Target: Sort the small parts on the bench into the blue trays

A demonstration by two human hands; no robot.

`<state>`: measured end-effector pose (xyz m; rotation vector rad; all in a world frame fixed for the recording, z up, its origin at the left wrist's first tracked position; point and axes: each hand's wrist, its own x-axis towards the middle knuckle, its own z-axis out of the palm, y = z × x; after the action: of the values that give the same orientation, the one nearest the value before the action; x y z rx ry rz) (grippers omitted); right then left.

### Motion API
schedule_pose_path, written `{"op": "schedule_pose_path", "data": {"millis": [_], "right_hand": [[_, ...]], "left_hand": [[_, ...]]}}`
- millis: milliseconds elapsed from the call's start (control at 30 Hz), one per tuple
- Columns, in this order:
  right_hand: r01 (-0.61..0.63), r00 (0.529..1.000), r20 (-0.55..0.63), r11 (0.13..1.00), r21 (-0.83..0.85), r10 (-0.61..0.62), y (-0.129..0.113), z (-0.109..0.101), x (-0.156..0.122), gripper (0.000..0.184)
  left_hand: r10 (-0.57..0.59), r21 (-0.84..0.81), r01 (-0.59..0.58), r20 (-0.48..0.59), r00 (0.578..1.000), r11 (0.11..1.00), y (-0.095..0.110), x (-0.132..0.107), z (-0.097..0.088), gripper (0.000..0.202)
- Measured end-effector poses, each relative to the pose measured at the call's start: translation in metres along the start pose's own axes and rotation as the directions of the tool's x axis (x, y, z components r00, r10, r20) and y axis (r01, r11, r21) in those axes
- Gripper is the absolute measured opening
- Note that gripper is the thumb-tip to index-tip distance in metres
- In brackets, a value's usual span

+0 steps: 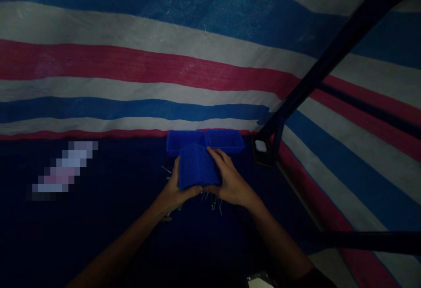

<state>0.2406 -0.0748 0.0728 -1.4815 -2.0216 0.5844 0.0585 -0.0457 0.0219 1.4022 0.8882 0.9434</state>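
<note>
Both my hands grip a blue plastic bin in front of me, and its outer faces are turned toward me, so it looks tipped over. My left hand wraps the bin's left side, thumb along the near edge. On the right side, my right hand has its fingers over the top edge and its thumb below. Thin metal pieces, like pins or rivets, lie scattered on the dark surface under and around the bin. Whether anything is inside the bin is hidden.
Two more blue bins stand side by side at the back, against a striped tarp wall. Right of them, a small white case rests on a dark flat object. Dark frame bars run along the right. A pixelated patch lies left.
</note>
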Motion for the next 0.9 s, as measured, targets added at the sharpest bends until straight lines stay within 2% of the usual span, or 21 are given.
{"op": "schedule_pose_path", "data": {"millis": [67, 200, 300, 400, 500, 600, 667, 733, 800, 900], "right_hand": [[0.036, 0.999, 0.010, 0.998, -0.043, -0.036, 0.001, -0.004, 0.003, 0.094], [0.099, 0.995, 0.026, 0.971, -0.217, -0.095, -0.003, -0.028, 0.008, 0.088], [0.145, 0.989, 0.027, 0.941, -0.307, -0.144, -0.007, -0.052, 0.011, 0.086], [0.154, 0.982, -0.055, 0.938, -0.309, -0.180, -0.012, -0.065, 0.010, 0.084], [0.159, 0.976, -0.131, 0.978, -0.138, -0.177, -0.016, -0.054, 0.008, 0.088], [0.178, 0.976, -0.156, 0.968, 0.178, -0.151, -0.023, -0.024, 0.005, 0.095], [0.153, 0.982, -0.155, 0.932, 0.330, -0.107, -0.029, -0.003, 0.003, 0.094], [0.095, 0.989, -0.137, 0.925, 0.368, -0.047, -0.037, 0.012, 0.002, 0.092], [0.072, 0.993, -0.116, 0.942, 0.329, -0.035, -0.046, 0.018, 0.000, 0.088], [0.086, 0.996, -0.051, 0.976, 0.201, -0.077, -0.051, 0.014, -0.005, 0.080]], "left_hand": [[0.103, 0.218, -0.109, 0.040, 0.994, 0.970, 0.005, 0.001, -0.011, 0.094], [0.226, 0.521, -0.263, 0.134, 0.965, 0.812, 0.012, 0.003, -0.035, 0.074], [0.245, 0.595, -0.320, 0.205, 0.948, 0.737, 0.020, 0.001, -0.047, 0.064], [0.238, 0.596, -0.320, 0.214, 0.947, 0.737, 0.032, 0.000, -0.048, 0.078], [0.271, 0.469, -0.364, 0.256, 0.928, 0.804, 0.044, 0.003, -0.040, 0.103], [0.340, 0.311, -0.427, 0.298, 0.892, 0.849, 0.054, 0.008, -0.030, 0.120], [0.374, 0.260, -0.448, 0.288, 0.882, 0.855, 0.061, 0.005, -0.026, 0.120], [0.381, 0.269, -0.447, 0.263, 0.886, 0.853, 0.069, -0.003, -0.028, 0.114], [0.368, 0.356, -0.436, 0.244, 0.897, 0.826, 0.076, -0.014, -0.038, 0.112], [0.334, 0.603, -0.399, 0.223, 0.916, 0.691, 0.087, -0.020, -0.074, 0.121]]}}
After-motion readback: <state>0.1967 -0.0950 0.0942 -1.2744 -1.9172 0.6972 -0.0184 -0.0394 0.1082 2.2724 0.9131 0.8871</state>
